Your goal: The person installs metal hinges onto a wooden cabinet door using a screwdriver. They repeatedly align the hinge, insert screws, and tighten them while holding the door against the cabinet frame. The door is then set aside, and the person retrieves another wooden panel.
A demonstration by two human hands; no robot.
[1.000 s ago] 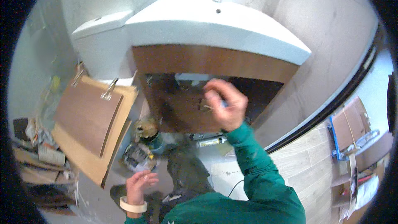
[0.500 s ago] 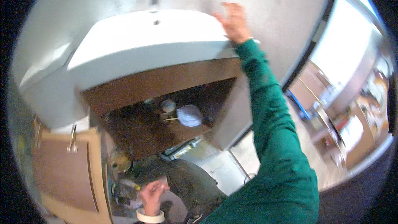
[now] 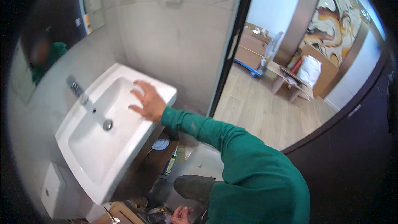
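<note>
My right hand [image 3: 148, 103], in a green sleeve, has its fingers spread over the right side of a white washbasin [image 3: 85, 168]. Nothing is in that hand; whether the palm rests on the rim I cannot tell. A chrome faucet [image 3: 78, 90] stands at the basin's back edge, and a round metal drain [image 3: 107, 125] sits in the bowl. My left hand [image 3: 181, 215] is low at the bottom edge, fingers curled together, and what they may hold is hidden. Beneath the basin is a brown cabinet [image 3: 151, 164] with a whitish round item [image 3: 161, 142] inside.
A cartridge tube [image 3: 171, 164] lies on the floor by the cabinet. A wooden panel [image 3: 124, 215] and mixed small items are at the bottom. A white toilet [image 3: 53, 191] stands left. Beyond the doorway are cardboard boxes [image 3: 251, 49] on a blue dolly and a white sack [image 3: 309, 70].
My view has swung to the right and closer over the basin, showing its bowl and more of the doorway. My right hand stays spread at the basin's right side; my left hand stays low.
</note>
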